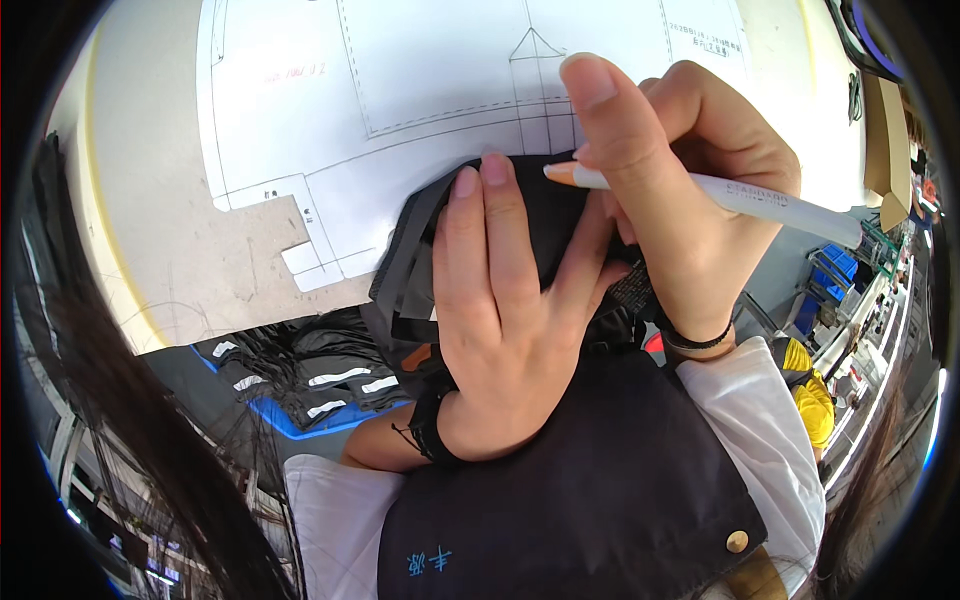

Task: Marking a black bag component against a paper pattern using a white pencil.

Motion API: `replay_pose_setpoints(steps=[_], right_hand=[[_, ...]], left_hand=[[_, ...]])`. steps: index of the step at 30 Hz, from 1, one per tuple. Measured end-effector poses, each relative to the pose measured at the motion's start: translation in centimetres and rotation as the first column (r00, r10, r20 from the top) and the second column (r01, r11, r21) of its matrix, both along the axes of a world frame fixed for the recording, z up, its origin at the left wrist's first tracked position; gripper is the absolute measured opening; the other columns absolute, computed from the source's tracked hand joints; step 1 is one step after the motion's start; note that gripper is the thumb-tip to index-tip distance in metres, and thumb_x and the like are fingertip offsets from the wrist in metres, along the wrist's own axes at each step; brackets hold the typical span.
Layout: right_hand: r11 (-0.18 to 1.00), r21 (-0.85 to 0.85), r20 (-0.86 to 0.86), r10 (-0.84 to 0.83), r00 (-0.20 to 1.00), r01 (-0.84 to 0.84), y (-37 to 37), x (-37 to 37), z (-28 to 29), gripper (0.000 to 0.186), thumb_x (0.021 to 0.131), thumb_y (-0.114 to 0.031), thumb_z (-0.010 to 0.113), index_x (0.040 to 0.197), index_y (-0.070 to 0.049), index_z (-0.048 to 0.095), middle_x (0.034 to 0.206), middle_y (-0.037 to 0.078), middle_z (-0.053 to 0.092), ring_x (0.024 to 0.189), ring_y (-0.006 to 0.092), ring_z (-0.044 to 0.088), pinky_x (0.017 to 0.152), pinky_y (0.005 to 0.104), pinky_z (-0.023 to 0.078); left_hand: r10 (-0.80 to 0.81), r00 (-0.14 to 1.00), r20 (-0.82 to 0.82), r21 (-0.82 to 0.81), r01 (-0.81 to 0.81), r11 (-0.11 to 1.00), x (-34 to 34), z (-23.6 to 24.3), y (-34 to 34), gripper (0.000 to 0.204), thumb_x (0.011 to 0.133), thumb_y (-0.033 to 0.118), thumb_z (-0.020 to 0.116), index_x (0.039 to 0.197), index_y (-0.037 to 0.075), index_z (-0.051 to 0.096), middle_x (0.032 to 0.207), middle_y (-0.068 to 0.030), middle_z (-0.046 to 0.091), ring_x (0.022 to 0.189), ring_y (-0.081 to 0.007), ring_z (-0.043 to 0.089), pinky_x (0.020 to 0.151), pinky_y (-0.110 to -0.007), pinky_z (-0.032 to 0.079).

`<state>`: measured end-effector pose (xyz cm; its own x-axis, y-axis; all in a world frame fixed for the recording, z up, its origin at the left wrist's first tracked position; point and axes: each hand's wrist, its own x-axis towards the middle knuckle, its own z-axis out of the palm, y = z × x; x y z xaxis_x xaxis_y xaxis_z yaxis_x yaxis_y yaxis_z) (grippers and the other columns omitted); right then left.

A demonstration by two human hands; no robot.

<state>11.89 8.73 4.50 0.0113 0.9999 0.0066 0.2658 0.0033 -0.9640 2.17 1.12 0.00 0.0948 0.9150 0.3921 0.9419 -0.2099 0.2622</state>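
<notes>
My left hand (505, 335) lies with its fingers stretched over a black fabric piece (395, 285), fingertips pressing near its upper edge. My right hand (700, 230) is closed round a white pen (810, 215) with a pale orange end (568, 175), which points left over the fabric, just right of my left fingertips. The fabric overlaps the lower part of a white paper sheet (430, 70) with drawn outlines, solid and dashed lines. Part of the fabric is hidden under my hands.
The pale tabletop (150, 190) has a yellowish edge. Below it, dark bundled garments (310, 355) lie in a blue tray (290, 425). A cardboard box (885, 150) stands at the right, with blue crates (830, 270) and a yellow item (810, 400) lower down.
</notes>
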Motion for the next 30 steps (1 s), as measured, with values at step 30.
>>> replay_pose_setpoints(steps=[30], right_hand=[[0.91, -0.018, 0.095, -0.411, 0.907, 0.414, -1.2, -2.8, -1.0, 0.027, 0.083, -0.003, 0.07, 0.062, -0.003, 0.053, 0.057, 0.003, 0.058, 0.04, 0.0021, 0.039, 0.039, 0.0185, 0.033]], left_hand=[[0.093, 0.995, 0.027, 0.054, -0.095, 0.994, 0.3, 0.0, 0.1, 0.025, 0.099, 0.026, 0.048, 0.115, 0.028, 0.066, 0.12, -0.0087, 0.053, 0.114, -0.0238, 0.052, 0.083, -0.027, 0.055]])
